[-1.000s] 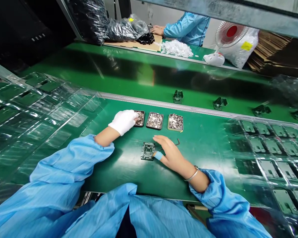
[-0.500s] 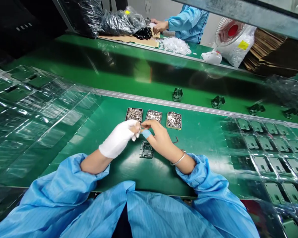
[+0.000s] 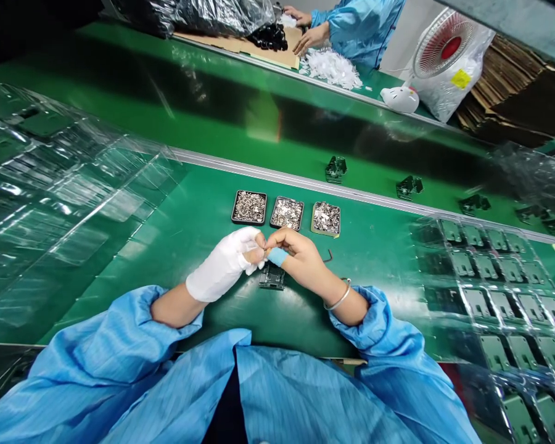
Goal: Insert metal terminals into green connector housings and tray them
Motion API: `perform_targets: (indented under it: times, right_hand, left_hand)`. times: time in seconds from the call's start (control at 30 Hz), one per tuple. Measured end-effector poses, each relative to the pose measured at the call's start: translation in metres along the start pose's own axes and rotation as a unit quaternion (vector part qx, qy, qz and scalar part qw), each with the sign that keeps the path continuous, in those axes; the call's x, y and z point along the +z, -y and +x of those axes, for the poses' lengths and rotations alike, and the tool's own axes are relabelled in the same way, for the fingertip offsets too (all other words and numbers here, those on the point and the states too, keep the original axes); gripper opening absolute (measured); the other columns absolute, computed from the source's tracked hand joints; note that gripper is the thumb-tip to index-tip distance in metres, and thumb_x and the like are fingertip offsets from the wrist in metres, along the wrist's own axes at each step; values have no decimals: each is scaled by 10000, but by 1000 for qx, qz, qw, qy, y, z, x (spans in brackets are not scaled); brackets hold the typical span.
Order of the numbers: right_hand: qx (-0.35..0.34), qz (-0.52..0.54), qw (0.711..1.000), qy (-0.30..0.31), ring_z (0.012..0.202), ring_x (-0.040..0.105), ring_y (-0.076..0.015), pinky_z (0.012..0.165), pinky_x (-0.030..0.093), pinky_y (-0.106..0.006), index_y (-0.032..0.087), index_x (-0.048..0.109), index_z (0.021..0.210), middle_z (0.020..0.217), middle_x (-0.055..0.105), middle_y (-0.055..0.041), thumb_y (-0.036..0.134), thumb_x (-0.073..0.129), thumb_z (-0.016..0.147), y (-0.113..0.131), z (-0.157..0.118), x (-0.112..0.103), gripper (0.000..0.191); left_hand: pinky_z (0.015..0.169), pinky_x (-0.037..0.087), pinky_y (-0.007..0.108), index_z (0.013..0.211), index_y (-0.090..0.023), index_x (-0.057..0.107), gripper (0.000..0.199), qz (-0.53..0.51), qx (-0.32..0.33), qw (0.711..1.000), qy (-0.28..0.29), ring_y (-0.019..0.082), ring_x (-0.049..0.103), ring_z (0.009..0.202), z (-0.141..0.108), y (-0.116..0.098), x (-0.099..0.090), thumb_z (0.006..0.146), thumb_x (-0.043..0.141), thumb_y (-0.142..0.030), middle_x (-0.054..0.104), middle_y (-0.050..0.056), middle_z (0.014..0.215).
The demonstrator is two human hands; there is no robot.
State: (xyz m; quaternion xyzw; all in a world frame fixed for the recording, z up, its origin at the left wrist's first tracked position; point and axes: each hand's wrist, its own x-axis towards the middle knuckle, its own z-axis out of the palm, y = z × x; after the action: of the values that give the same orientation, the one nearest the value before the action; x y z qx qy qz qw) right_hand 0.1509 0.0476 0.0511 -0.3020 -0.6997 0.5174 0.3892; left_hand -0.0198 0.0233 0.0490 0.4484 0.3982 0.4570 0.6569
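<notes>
My left hand [image 3: 226, 262], in a white glove with bare thumb and fingertip, is pinched closed at the centre. Its tips meet those of my right hand [image 3: 300, 259], which has a blue wrap on the thumb and is also pinched. Whatever lies between the fingertips is too small to name. Just below them, partly covered, a dark green metal-framed part [image 3: 272, 277] lies on the green table [image 3: 231, 327]. Beyond the hands stand three small trays of shiny metal pieces: a left tray [image 3: 249, 207], a middle tray [image 3: 287, 213] and a right tray [image 3: 326, 218].
A small hex key [image 3: 328, 255] lies right of my right hand. Clear plastic trays [image 3: 74, 179] stand at the left; trays with green plates [image 3: 499, 265] fill the right. Several assembled parts [image 3: 335, 169] sit beyond the metal rail. Across, a person's hands [image 3: 312, 37] are near white pieces.
The view has shifted a little. My hands now cover the upper part of the green part, and their fingertips remain together. The other person's hands have moved apart.
</notes>
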Motion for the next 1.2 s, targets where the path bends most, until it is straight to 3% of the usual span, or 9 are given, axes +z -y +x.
perform_targets:
  times: [0.17,0.3,0.43,0.5,0.57,0.7,0.9,1.03,1.2]
  right_hand:
    - [-20,-85,996,28,799,557,-130,764,479,-280,202,586,879,884,603,-16,251,594,877,9,2,-8,50]
    - [-25,-108,993,48,771,547,-127,745,459,-277,196,583,817,835,593,-7,253,575,884,15,-3,-18,88]
    - [17,-113,992,-48,748,550,-124,729,449,-274,198,564,786,794,585,3,231,569,863,9,-18,-34,85]
    - [42,-136,985,-93,736,547,-127,718,447,-275,199,552,782,778,578,4,229,563,854,1,-28,-39,79]
    - [47,-164,981,-97,739,552,-133,722,452,-283,201,552,784,778,581,0,224,549,860,-6,-37,-39,80]
    - [-11,-222,973,-60,897,580,-173,848,458,-350,211,575,822,896,619,-39,228,544,887,-11,-46,-32,74]
    - [-70,-269,960,-23,1098,542,-228,996,414,-457,238,576,877,1052,612,-66,183,542,857,-6,-48,-16,68]
    - [-121,-295,948,-7,1121,537,-222,1006,422,-441,232,558,913,1057,609,-68,80,507,787,-6,-49,-8,204]
    - [-143,-291,946,-22,1092,541,-197,991,429,-401,225,535,912,1019,612,-59,62,505,795,-6,-49,-6,202]
  left_hand:
    - [398,307,189,771,-175,505,380,38,-4,999,14,72,434,428,-2,-1,2,746,706,-497,549,-31,568]
    - [516,451,236,810,-178,537,331,157,56,986,1,121,549,532,-5,-3,-2,801,647,-490,588,-12,613]
    - [788,547,356,1078,-176,532,495,294,161,940,-60,209,661,852,-11,7,-14,770,667,-539,678,84,978]
    - [968,496,458,1234,-167,477,735,371,156,915,-9,301,606,1118,-13,17,-17,674,739,-565,605,153,1235]
    - [1078,403,517,1308,-156,443,824,454,121,882,48,361,482,1287,-14,28,-16,638,774,-504,506,185,1375]
    - [1004,463,482,1254,-147,475,559,502,99,857,53,321,562,1175,-15,39,-8,770,631,-381,582,156,1237]
    - [930,495,427,1203,-167,475,465,490,192,850,25,282,584,1063,-21,34,1,793,565,-368,580,124,1140]
    - [868,509,397,1110,-177,469,403,491,187,851,16,258,598,965,-25,31,7,764,580,-353,586,95,1045]
    - [845,505,386,1064,-185,471,368,497,174,850,20,251,596,940,-24,28,9,752,577,-350,588,86,1015]
